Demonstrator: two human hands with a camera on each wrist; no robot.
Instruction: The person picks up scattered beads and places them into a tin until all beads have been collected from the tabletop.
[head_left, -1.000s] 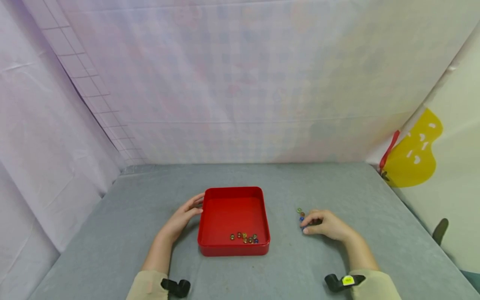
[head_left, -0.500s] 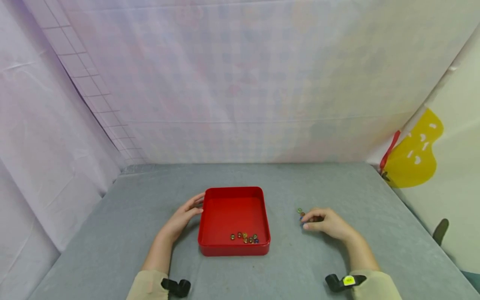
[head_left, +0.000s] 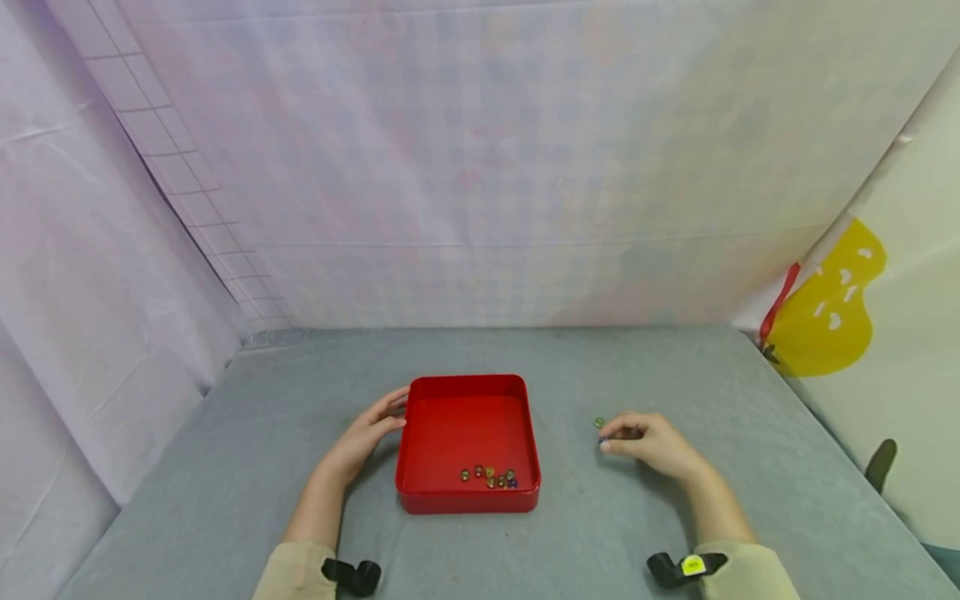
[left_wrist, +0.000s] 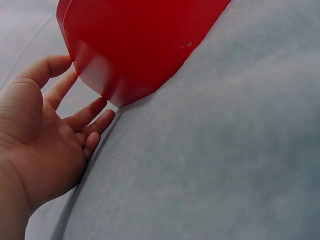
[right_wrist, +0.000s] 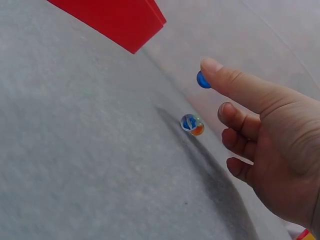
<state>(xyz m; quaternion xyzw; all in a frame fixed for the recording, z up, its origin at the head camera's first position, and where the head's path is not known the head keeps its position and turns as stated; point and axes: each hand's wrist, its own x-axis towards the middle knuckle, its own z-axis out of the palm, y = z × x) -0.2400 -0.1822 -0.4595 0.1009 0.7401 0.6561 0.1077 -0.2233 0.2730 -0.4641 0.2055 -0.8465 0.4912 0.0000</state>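
Note:
My right hand [head_left: 652, 442] pinches a blue glass marble [right_wrist: 202, 80] at the thumb tip, just over the table. Below it on the cloth lie a clear marble with a blue swirl [right_wrist: 188, 121] and an orange one [right_wrist: 198, 130], overlapping in the right wrist view. A green marble [head_left: 598, 422] rests just beyond the fingertips. At the left side of the red square tray [head_left: 468, 502], my left hand [head_left: 365, 437] touches the wall with extended fingertips [left_wrist: 102, 102]. Several marbles [head_left: 491, 482] lie inside the tray near its front wall.
Grey cloth covers the table [head_left: 300, 367]. A pale curtain [head_left: 480, 167] rises behind it, and white fabric [head_left: 67, 250] hangs on the left. The right-hand cloth [head_left: 915, 350] bears a yellow printed shape.
My right hand has shifted slightly forward and to the left, its fingertips now covering the marbles nearest it. The left hand and tray stay in place.

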